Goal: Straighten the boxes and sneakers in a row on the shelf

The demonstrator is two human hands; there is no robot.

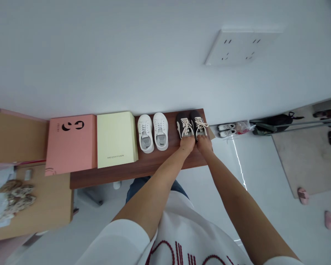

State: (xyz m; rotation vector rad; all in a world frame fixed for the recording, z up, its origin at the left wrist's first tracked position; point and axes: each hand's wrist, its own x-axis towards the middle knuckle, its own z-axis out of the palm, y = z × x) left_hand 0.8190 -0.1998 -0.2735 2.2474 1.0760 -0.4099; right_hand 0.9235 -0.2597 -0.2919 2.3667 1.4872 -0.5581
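Observation:
A pair of black sneakers with cream laces stands at the right end of a dark wooden shelf [132, 171], toes toward the wall. My left hand [187, 143] is closed on the heel of the left black shoe [184, 127]. My right hand [204, 142] is closed on the heel of the right black shoe [199, 123]. Both arms reach forward from my white shirt.
A pair of white sneakers [152, 131] stands left of the black pair. Further left lie a pale yellow box [116, 140] and a pink box [71, 144]. A wall socket plate [238, 46] is above. More shoes [226, 129] and a mat [306, 154] lie on the floor at right.

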